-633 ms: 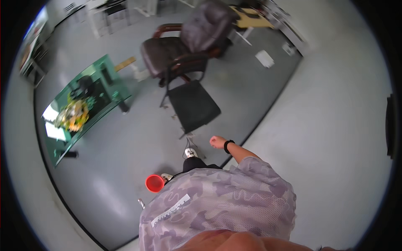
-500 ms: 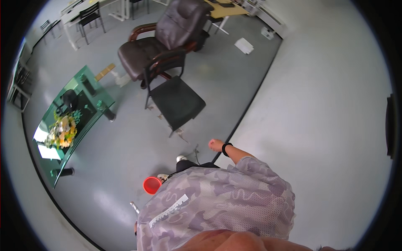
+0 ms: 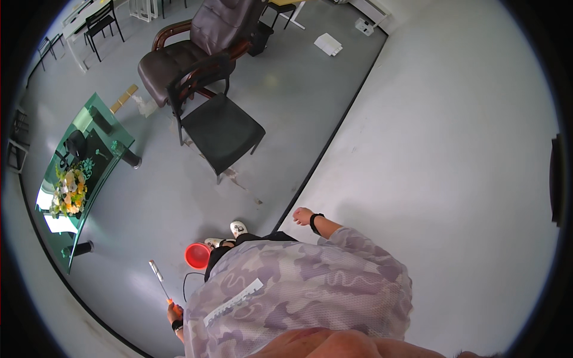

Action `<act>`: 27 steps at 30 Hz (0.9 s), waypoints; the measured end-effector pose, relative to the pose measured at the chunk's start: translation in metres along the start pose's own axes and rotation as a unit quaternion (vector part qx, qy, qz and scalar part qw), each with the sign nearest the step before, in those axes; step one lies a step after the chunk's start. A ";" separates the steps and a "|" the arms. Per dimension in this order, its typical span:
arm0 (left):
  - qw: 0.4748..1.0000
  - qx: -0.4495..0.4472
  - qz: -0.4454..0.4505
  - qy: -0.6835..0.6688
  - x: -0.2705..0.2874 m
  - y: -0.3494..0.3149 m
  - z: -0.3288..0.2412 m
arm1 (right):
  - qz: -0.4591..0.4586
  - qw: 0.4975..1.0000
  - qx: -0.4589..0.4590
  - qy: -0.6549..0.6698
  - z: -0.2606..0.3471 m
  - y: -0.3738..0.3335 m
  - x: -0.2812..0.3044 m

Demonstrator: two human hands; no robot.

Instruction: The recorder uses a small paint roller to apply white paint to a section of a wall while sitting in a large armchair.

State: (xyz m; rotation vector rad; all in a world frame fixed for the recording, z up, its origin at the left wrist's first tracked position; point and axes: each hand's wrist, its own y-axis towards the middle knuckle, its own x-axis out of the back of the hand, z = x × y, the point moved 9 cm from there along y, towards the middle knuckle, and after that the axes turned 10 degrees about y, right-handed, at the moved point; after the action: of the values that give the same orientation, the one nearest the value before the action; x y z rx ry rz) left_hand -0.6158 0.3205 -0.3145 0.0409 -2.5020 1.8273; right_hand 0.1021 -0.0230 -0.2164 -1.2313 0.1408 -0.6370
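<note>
My left hand [image 3: 175, 311], at the lower left, is wrapped round the orange grip of a long tool [image 3: 163, 287]. The tool has a thin metal shaft and a pale, silvery cylindrical end; its exact kind cannot be made out. On the floor beside my feet stands a red bucket [image 3: 197, 255], a little to the right of the tool. My right hand [image 3: 302, 216] hangs in front of the white wall with its fingers curled in, and nothing shows in it. Both wrists wear black bands.
A black chair [image 3: 223, 128] stands ahead, with a brown leather armchair [image 3: 179, 59] behind it. To the left is a green glass table [image 3: 83, 224] bearing flowers [image 3: 71, 194] and a black cap [image 3: 76, 145]. A white wall [image 3: 453, 179] runs along the right. Papers [image 3: 328, 45] lie farther off.
My left hand and most of the tool have come into view at the lower left. The furniture and bucket have shifted left in the picture as my view turned. My right hand stays curled.
</note>
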 end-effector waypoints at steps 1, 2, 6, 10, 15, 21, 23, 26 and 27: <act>1.000 0.005 0.004 -0.002 -0.020 -0.018 0.006 | 0.007 1.000 -0.003 -0.005 -0.003 0.004 0.001; 0.998 -0.042 -0.007 0.043 -0.044 -0.063 -0.004 | 0.012 0.999 0.018 -0.039 -0.004 0.008 -0.002; 0.997 -0.010 -0.022 0.078 0.005 -0.025 0.049 | -0.001 0.998 0.052 -0.031 0.013 0.018 -0.004; 0.996 0.054 0.001 0.072 0.020 -0.010 0.080 | -0.024 0.997 0.066 -0.010 0.013 0.010 -0.014; 0.993 0.049 0.035 0.097 0.041 -0.007 0.066 | -0.029 0.996 0.064 0.049 -0.017 -0.002 -0.063; 0.989 0.062 0.050 0.123 0.128 0.009 0.032 | -0.026 0.991 0.091 -0.090 -0.073 -0.035 -0.177; 0.989 0.067 0.050 0.125 0.163 0.015 0.020 | 0.030 0.992 0.092 -0.082 -0.074 -0.060 -0.232; 0.989 0.070 0.048 0.123 0.206 0.024 0.010 | 0.036 0.986 0.141 -0.086 -0.063 -0.096 -0.284; 0.990 0.071 0.046 0.115 0.220 0.025 0.010 | 0.027 0.990 0.120 -0.064 -0.058 -0.110 -0.294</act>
State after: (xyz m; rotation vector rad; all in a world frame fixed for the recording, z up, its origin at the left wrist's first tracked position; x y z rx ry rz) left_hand -0.8367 0.3197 -0.3299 -0.2703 -2.2495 1.9180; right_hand -0.2048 0.0626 -0.2055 -1.0288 -0.0104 -0.5096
